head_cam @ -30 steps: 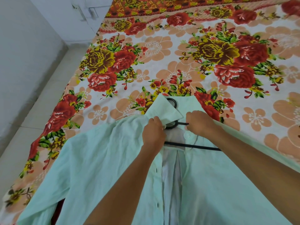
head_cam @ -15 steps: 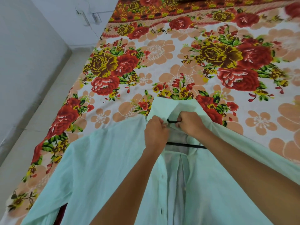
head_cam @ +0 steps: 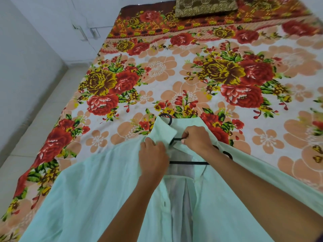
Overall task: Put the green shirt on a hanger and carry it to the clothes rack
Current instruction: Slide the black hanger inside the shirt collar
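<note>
A pale green shirt [head_cam: 97, 193] lies front-up and unbuttoned on the bed, collar pointing away from me. A black hanger [head_cam: 189, 162] sits inside it: its crossbar shows in the open neck and its hook [head_cam: 168, 118] pokes out past the collar. My left hand [head_cam: 153, 157] grips the left collar and front edge of the shirt. My right hand [head_cam: 195, 138] pinches the hanger's neck together with the right collar edge. The hanger's shoulders are hidden under the cloth.
The bed carries a floral sheet [head_cam: 174, 75] in red, orange and yellow. A brown patterned pillow [head_cam: 204, 5] lies at its far end. A tiled floor strip [head_cam: 35, 128] and a white wall [head_cam: 21, 58] run along the left side.
The view has tilted up, showing the pillow. The hanger's hook has come out past the collar again. My right hand now pinches the hanger's neck.
</note>
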